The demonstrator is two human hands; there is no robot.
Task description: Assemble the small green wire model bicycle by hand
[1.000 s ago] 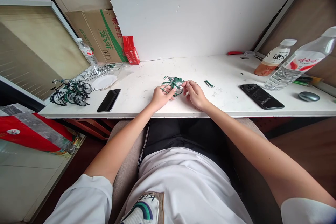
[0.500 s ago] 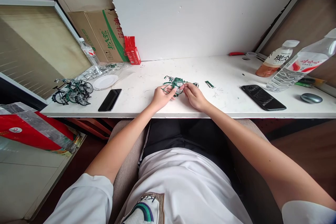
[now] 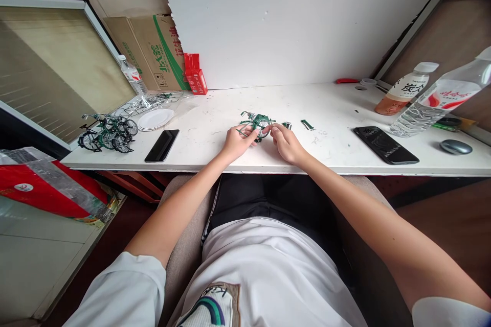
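A small green model bicycle (image 3: 259, 121) with silver handlebars and spoked wheels is held just above the white table. My left hand (image 3: 240, 142) grips it from the left, thumb and fingers closed around its lower side. From the right, my right hand (image 3: 286, 142) has its fingers pinched together at the edge of the wheel. Whether a tiny part sits between those fingertips is hidden. Behind my right hand lies a small dark green piece (image 3: 287, 125). A separate green and silver strip (image 3: 307, 124) rests further right.
Several finished-looking model bicycles (image 3: 107, 133) stand at the left, beside a black phone (image 3: 162, 145) and white paper plates (image 3: 155, 119). On the right are another phone (image 3: 385, 144), a mouse (image 3: 455, 146), a tea bottle (image 3: 406, 89) and a water bottle (image 3: 437, 99). A red box (image 3: 195, 79) stands at the back.
My right fingertips have shifted very slightly along the wheel's right edge. My left hand keeps its grip on the model bicycle. The whole view has moved a little.
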